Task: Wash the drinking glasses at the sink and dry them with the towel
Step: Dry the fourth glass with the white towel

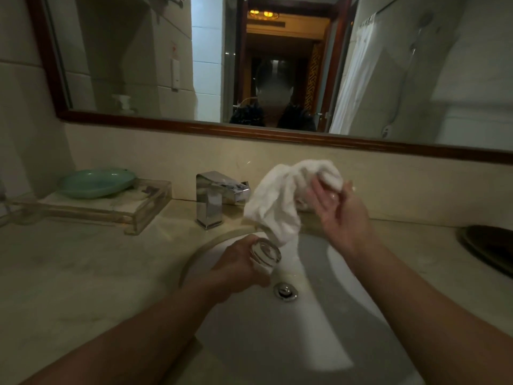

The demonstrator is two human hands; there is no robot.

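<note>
Left hand (238, 266) fingers wrapped round a drinking glass (266, 255), held over the sink (319, 329) basin, thick base turned toward the camera, long axis roughly level. Right hand (337, 207) fingers pinch a white towel (280, 198), bunched, hanging down. Towel's lower end sits just at 1 o'clock of the glass, near touching. Faucet (213, 198) at 11 o'clock on the tabletop (83, 273). Judgement: drying comes next; right hand brings towel to glass.
</note>
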